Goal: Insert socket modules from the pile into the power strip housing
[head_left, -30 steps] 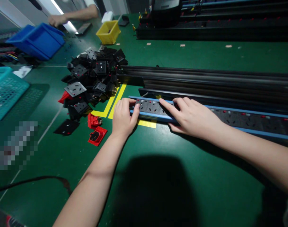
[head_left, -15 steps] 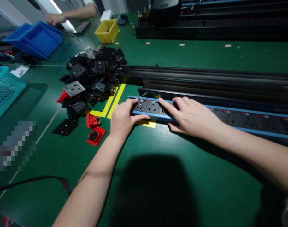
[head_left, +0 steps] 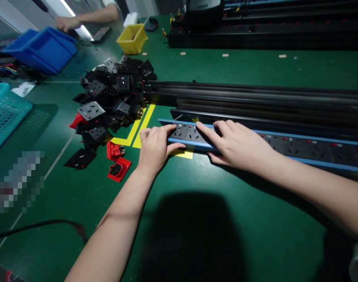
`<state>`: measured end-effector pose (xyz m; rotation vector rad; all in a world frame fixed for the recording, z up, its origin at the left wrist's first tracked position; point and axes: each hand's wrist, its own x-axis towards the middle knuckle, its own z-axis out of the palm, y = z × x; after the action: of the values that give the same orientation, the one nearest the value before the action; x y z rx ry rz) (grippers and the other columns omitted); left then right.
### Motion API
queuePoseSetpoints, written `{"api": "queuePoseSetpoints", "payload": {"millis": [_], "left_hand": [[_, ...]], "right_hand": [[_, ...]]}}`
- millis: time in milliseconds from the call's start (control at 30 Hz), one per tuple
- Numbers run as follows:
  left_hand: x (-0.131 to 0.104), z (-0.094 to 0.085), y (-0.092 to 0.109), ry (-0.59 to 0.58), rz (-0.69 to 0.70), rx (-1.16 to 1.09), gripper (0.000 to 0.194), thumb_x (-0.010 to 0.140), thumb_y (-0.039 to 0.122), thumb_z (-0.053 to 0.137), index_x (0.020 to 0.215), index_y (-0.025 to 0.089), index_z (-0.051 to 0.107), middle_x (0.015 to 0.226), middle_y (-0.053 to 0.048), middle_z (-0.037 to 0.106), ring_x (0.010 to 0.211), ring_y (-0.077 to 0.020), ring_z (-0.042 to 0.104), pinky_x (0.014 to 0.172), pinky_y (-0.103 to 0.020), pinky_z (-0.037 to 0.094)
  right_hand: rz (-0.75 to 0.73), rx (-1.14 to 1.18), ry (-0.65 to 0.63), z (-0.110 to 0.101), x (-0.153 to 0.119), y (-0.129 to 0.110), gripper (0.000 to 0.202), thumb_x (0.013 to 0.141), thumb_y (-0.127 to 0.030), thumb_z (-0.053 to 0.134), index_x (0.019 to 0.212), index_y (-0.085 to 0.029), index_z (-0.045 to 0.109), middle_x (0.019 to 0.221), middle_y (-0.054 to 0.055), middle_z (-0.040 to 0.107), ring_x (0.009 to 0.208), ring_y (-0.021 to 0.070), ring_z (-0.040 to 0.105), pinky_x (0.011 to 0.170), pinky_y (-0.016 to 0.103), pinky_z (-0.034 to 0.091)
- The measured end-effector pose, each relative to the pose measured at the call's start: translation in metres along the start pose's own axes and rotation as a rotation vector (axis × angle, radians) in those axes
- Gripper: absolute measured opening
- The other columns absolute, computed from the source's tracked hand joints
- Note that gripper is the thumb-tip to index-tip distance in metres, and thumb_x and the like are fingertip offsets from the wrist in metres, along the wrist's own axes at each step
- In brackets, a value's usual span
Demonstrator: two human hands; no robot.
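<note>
A long black power strip rail with blue edges [head_left: 322, 162] lies across the table, a row of black socket modules [head_left: 302, 148] set in its channel. At its left end, my left hand [head_left: 153, 150] is closed, index finger against the end of the socket module marked 30 [head_left: 179, 132] and thumb along the rail's front side. Further right, my right hand [head_left: 237, 143] grips the rail, index fingertip on the neighbouring module and thumb at the near side. My right palm hides several modules beneath it.
Loose black socket modules [head_left: 122, 84] are heaped at the left, with two red sockets [head_left: 119, 169] in front. Long black rails [head_left: 240, 92] lie behind the strip. Blue [head_left: 49, 51], yellow [head_left: 132, 39] and teal [head_left: 8, 117] bins stand around. Another person's hand [head_left: 66, 24] is beyond.
The socket modules at the rail's left end have slid slightly right, along with my left hand's fingers. My right hand stays in the same place on the rail.
</note>
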<state>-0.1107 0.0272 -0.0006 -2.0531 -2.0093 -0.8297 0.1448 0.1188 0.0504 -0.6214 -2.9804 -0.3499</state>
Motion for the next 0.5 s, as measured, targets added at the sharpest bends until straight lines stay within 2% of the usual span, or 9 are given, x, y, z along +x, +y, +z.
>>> {"api": "queuePoseSetpoints", "payload": {"millis": [133,267,333,500], "left_hand": [[-0.001,-0.001,0.001,-0.007,0.087,-0.042,0.056,0.088,0.064,0.063,0.123,0.021,0.060,0.111,-0.010,0.075,0.097,-0.0265,0.067,0.093,-0.041,0.038],[0.000,-0.002,0.006,-0.022,0.286,-0.014,0.029,0.100,0.043,0.057,0.119,0.021,0.059,0.108,-0.008,0.076,0.097,-0.0232,0.067,0.091,-0.038,0.039],[0.001,-0.003,0.008,-0.014,0.331,0.017,0.028,0.101,0.039,0.056,0.121,0.020,0.058,0.108,-0.008,0.076,0.097,-0.0224,0.067,0.091,-0.037,0.040],[-0.002,-0.005,0.012,0.023,0.280,0.049,0.037,0.101,0.043,0.056,0.126,0.017,0.056,0.109,-0.010,0.076,0.099,-0.0235,0.068,0.092,-0.038,0.038]], "right_hand": [[0.002,0.010,0.003,0.000,0.000,0.000,0.072,0.098,-0.036,0.051,0.162,-0.010,0.029,0.120,0.023,0.063,0.098,0.0323,0.058,0.080,0.038,0.040],[0.002,0.009,-0.010,-0.001,0.000,0.000,0.071,0.098,-0.037,0.051,0.161,-0.010,0.031,0.120,0.023,0.062,0.099,0.0323,0.058,0.080,0.038,0.040],[0.002,0.006,-0.013,-0.001,0.000,0.000,0.072,0.098,-0.037,0.051,0.161,-0.010,0.030,0.120,0.022,0.062,0.099,0.0329,0.059,0.079,0.038,0.041],[-0.005,0.004,-0.002,0.001,-0.001,0.001,0.074,0.098,-0.038,0.051,0.162,-0.010,0.027,0.120,0.023,0.061,0.099,0.0330,0.059,0.080,0.038,0.041]]}}
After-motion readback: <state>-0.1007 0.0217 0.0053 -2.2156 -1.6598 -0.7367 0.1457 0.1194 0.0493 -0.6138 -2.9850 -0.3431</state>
